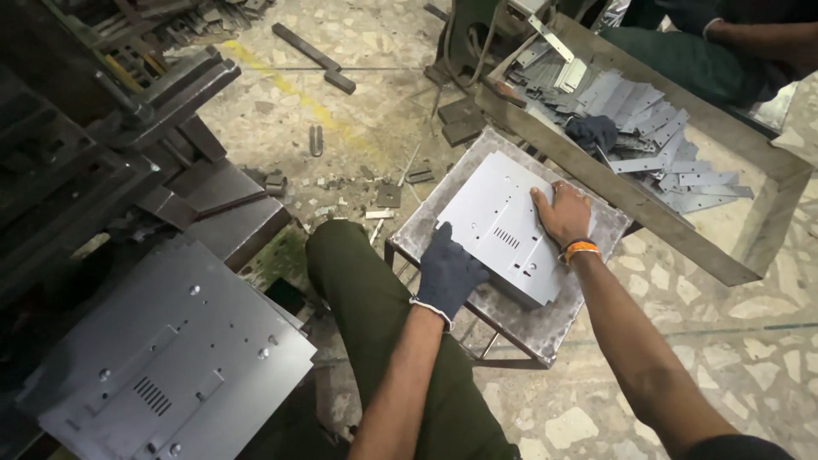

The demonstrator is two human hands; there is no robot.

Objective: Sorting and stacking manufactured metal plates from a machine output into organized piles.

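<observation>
2 punched sheet-metal panels: 1 on the small stand (509,226), 1 at lower left (170,358). 1 dark glove (591,131) on the strip pile (648,136); strips too many to count.
</observation>
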